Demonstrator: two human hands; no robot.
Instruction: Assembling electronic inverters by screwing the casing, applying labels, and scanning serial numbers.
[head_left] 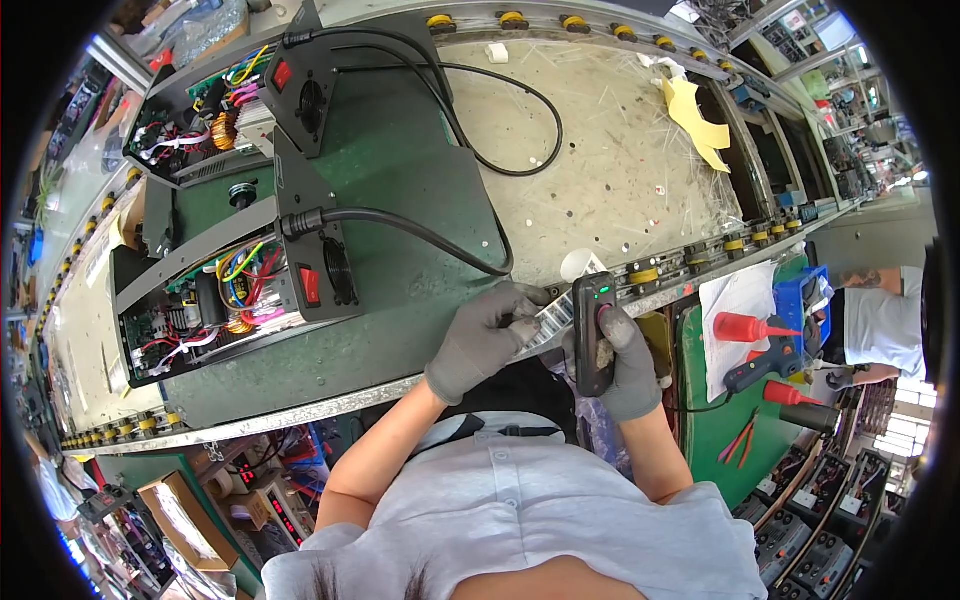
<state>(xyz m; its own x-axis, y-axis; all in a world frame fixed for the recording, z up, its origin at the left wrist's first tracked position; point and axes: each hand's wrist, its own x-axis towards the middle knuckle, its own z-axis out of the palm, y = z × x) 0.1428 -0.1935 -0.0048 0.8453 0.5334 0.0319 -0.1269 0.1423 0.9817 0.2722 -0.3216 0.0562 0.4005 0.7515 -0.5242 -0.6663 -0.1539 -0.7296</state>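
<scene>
My left hand, in a grey glove, pinches a strip of white labels with dark printing at the bench's near edge. My right hand, gloved too, is wrapped round a black handheld scanner with green lights at its top. The scanner is upright, close to the right end of the strip. Left of my hands stands an open machine chassis with bare wiring, a red switch and a black power cable. A second such chassis stands behind it.
The machines stand on a dark green board. Roller tracks run along the bench's edges. At the right, a green side table bears red-nozzled bottles, a power screwdriver and a blue bin. A co-worker is at the far right.
</scene>
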